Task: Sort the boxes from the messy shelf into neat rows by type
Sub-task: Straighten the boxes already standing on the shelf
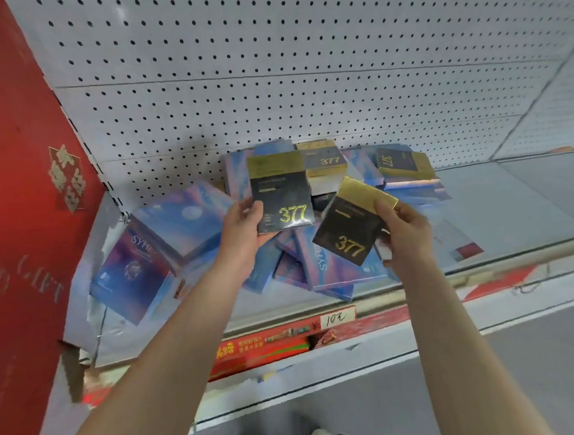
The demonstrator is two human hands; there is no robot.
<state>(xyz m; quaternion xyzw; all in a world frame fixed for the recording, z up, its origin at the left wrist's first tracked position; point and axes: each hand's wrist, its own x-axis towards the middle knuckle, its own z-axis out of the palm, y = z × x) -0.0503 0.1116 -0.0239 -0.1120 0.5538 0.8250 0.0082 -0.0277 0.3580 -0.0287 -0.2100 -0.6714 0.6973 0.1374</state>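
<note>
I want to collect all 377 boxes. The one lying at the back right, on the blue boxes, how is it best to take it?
Grip the back right 377 box by its two long side edges, coming from above and the front. It lies flat, face up, on top of the blue boxes, so nothing covers it and its edges stand free. Both the left hand and right hand already hold a box, so one must be freed first.

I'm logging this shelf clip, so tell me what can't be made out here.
Head view:
- Small print on the black-and-gold 377 box in the left hand: too blurred.
- Blue boxes under the pile: count hidden by overlap.
- Right hand: palm side hidden behind its 377 box.
- Red shelf-edge label: text too blurred.
</note>
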